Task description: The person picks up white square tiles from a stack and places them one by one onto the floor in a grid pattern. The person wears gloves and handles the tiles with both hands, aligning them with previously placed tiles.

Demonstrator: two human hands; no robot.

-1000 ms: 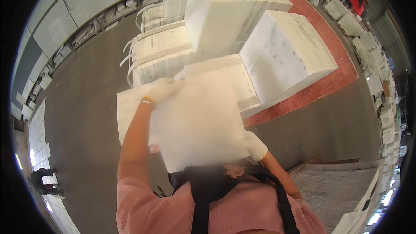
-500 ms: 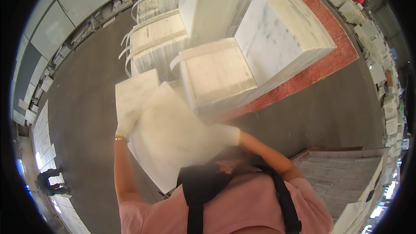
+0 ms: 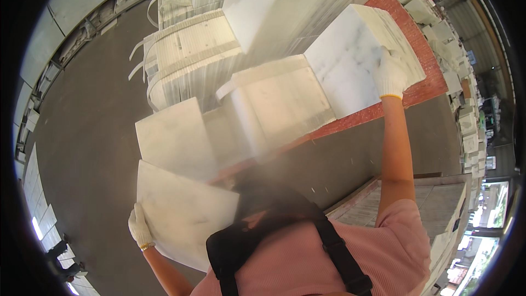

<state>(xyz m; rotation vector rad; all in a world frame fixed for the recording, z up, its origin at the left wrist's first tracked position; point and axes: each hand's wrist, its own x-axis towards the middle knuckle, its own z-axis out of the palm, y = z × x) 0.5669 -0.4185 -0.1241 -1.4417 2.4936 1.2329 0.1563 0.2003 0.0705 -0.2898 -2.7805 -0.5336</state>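
My left hand (image 3: 140, 225), in a white knit glove, grips the outer edge of a loose white marble tile (image 3: 181, 208) tilted in front of my body. Over at the right, my gloved right hand (image 3: 391, 72) is at the upper edge of the front tile in a stack of grey-veined marble tiles (image 3: 342, 57), its fingers bent over that edge. Another pale tile (image 3: 172, 134) stands upright at the near left end of the rows. Beside it is a strapped bundle of tiles (image 3: 282, 96), its edges facing up.
A red base (image 3: 433, 77) lies under the stacks. More strapped bundles (image 3: 192, 38) and a tall tile stack (image 3: 252, 5) stand behind. A crate-like box with grey boards (image 3: 438, 203) is at the lower right. A person (image 3: 66, 257) bends over at the far left.
My right hand has left the loose tile and reached out right to the veined stack. My left hand has drawn the tile lower and closer to my body.
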